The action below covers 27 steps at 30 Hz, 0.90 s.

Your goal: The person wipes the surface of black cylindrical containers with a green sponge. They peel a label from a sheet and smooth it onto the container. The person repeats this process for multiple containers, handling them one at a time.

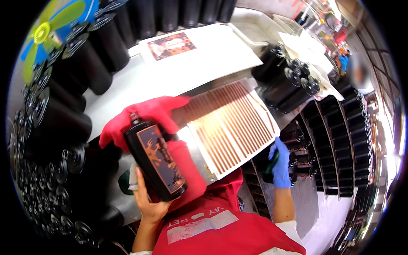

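Observation:
My bare left hand (pixel 153 208) grips the lower part of a black bottle (pixel 136 146), which leans with its neck up and to the left. A dark label (pixel 158 158) with a copper-coloured design covers its front. White wrapping shows on one of my fingers. Red cloth (pixel 187 168) lies under and around the bottle. My right hand (pixel 280 163), in a blue glove, is at the right, its fingers curled by a dark green thing (pixel 273 162) I cannot make out. Beside that glove stand labelled black bottles (pixel 302 160) in a divided crate.
A white-edged panel with copper-brown stripes (pixel 231 127) lies mid-table. Behind it are white sheets (pixel 208 63) and a printed picture sheet (pixel 172 45). Black bottles (pixel 95 63) crowd the left and back; several more (pixel 287 83) stand right. A green-bladed fan (pixel 42 32) is far left.

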Each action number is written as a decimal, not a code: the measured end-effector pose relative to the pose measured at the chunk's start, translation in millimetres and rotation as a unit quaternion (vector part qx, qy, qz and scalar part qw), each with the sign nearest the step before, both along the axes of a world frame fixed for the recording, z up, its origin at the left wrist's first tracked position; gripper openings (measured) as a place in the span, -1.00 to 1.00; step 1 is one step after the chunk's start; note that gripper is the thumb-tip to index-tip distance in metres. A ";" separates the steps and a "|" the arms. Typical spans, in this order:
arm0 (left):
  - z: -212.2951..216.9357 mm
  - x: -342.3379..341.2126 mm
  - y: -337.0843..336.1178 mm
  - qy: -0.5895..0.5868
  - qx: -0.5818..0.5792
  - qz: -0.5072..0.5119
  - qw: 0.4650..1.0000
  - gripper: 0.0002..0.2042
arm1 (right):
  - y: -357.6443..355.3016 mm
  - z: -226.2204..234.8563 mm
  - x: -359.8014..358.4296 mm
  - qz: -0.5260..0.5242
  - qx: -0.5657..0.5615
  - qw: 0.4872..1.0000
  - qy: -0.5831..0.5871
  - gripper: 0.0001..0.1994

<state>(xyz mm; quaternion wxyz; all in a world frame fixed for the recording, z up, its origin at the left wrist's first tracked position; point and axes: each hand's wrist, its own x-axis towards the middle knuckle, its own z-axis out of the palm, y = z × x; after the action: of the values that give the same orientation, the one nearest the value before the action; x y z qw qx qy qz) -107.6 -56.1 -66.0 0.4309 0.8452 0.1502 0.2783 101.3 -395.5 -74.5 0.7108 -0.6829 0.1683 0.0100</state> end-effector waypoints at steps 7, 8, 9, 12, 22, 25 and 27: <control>10.4 3.9 -7.0 0.008 0.069 0.025 0.997 0.15 | -26.7 -13.3 115.4 0.093 -0.381 0.918 -0.063 -0.49; 8.6 3.3 -6.4 0.006 0.059 0.024 0.998 0.15 | -26.7 -15.7 131.0 0.127 -0.394 0.910 -0.033 -0.46; 5.8 1.8 -5.8 0.005 0.052 0.025 0.998 0.15 | -23.8 -19.6 143.7 0.154 -0.419 0.895 -0.020 -0.50; 5.7 3.0 -5.3 0.011 0.052 0.022 0.998 0.11 | -16.2 -24.7 162.5 0.174 -0.435 0.883 0.001 -0.61; 23.6 -0.2 2.2 0.031 -0.110 -0.078 0.990 0.16 | -23.4 -27.3 169.9 0.121 -0.322 0.936 -0.072 -0.79; 10.8 -1.3 10.6 0.070 -0.068 -0.075 0.992 0.09 | 2.6 20.5 142.0 0.205 -0.250 0.942 -0.089 -0.86; 5.4 -0.7 11.9 0.042 -0.052 -0.078 0.995 0.03 | 32.4 52.7 125.7 0.265 -0.202 0.940 -0.074 -0.92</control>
<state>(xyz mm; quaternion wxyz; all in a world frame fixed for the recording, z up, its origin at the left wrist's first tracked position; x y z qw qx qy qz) -108.3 -44.2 -60.7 0.4880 0.8416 0.1163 0.2001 227.0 -363.1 -21.8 0.5402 -0.8306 -0.0730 0.1135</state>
